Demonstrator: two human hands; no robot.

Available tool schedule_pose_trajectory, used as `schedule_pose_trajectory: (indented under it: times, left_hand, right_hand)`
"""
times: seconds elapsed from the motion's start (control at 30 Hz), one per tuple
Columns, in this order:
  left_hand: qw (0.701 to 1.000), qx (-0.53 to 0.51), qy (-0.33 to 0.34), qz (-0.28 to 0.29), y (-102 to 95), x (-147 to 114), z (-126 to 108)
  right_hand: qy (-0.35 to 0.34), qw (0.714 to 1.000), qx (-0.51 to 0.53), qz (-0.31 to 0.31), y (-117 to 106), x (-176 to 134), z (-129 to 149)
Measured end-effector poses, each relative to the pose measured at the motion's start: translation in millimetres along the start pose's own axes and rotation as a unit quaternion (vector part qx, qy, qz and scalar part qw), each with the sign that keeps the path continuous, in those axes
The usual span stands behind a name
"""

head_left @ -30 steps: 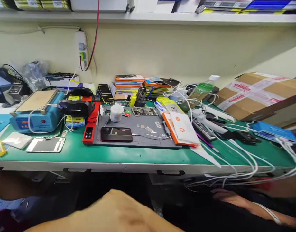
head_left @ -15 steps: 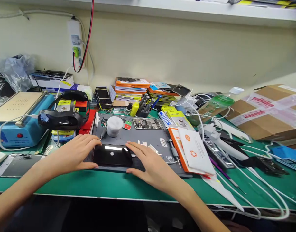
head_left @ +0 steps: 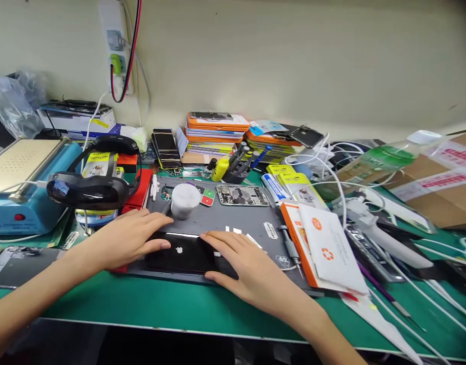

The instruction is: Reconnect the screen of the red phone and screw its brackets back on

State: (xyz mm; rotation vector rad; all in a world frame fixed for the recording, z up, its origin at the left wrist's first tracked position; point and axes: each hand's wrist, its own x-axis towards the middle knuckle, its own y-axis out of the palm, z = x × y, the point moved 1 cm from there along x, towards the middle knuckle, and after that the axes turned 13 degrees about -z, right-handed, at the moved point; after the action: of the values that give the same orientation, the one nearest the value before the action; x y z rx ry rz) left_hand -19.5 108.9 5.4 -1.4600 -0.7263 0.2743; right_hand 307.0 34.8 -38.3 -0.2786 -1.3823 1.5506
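Phone (head_left: 180,261) on grey mat (head_left: 238,215), between left hand (head_left: 128,237) and right hand (head_left: 248,261), fingers extended, whether gripping unclear; presumably light, rigid, slippery, glass-fragile, best held by its long edges.

Black phone (head_left: 180,259), white logo (head_left: 179,250), grey mat (head_left: 210,220); bottle (head_left: 392,156) seemingly green.

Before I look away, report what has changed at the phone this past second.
Both hands have reached in: the left hand to the phone's left end, thumb now over it, and the right hand to its right end. The phone stays by the grey mat's near edge; the white jar is unmoved.
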Motion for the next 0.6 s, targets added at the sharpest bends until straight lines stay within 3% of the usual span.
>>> schedule_pose_trajectory:
  times: [0.23,0.4,0.6]
  left_hand:
    - [0.993,0.095,-0.033,-0.06,6.9,-2,-17]
    - [0.996,0.04,0.012,-0.078,3.2,-15,-30]
    - [0.997,0.011,0.011,-0.071,6.2,-27,-20]
  right_hand:
    - [-0.013,1.0,-0.001,0.02,-4,5,-4]
    - [-0.014,1.0,0.002,0.017,-6,6,-1]
    - [-0.002,1.0,0.01,0.014,-8,6,1]
